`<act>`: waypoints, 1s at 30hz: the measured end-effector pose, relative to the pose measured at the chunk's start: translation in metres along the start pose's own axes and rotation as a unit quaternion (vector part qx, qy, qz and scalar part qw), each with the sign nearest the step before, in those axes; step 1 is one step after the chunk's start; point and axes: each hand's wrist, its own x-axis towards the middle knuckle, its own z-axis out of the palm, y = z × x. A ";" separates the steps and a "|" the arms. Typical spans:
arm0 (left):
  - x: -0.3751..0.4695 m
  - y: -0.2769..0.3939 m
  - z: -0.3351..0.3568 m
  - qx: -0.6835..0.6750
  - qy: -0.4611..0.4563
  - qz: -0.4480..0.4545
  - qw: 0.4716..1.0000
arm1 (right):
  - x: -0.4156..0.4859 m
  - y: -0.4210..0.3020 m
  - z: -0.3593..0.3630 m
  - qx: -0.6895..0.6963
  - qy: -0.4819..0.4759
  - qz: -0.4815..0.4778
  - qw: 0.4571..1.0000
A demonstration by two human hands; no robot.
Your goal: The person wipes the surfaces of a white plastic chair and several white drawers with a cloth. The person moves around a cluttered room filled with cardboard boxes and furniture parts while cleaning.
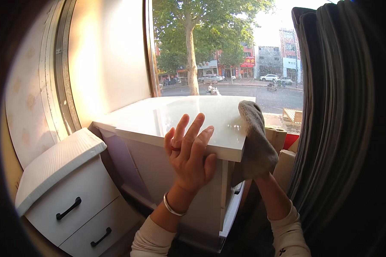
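My left hand lies spread over the near edge of a glossy white cabinet top, fingers apart, with nothing in it. A ring is on one finger and a silver bangle circles the wrist. At the top's right corner, my right hand is covered by a grey cloth; only its wrist shows below. The cloth drapes over the right edge, and the fingers' exact grip is hidden beneath it. Down the cabinet's right side, part of a white drawer front with a dark handle is visible.
To the left stands a white drawer unit with black handles and a ribbed white sheet on top. Dark upright padded panels line the right. Cardboard boxes sit behind the cloth. Beyond the window are a tree and a street.
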 end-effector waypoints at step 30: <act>0.006 -0.012 -0.075 0.025 0.073 -0.018 0.997 | 0.196 -0.047 0.048 0.156 -0.644 0.011 0.749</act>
